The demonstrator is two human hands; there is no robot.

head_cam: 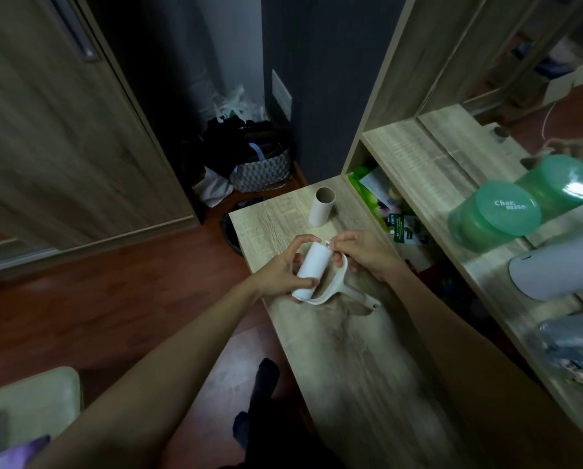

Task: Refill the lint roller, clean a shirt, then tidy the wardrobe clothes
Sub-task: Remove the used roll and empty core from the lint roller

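A white lint roller (347,292) lies over the wooden desk (344,350), its handle pointing toward me and to the right. A fresh white refill roll (312,267) sits in its frame. My left hand (283,267) grips the roll from the left side. My right hand (361,250) pinches the far end of the roll at the frame's tip. An empty cardboard core (322,206) stands upright farther back on the desk.
A shelf on the right carries a green tub (493,211), a white container (554,270) and a mirror (520,62). Packets (388,201) fill the cubby below. A basket of clothes (259,164) stands on the floor by the wardrobe door (63,130).
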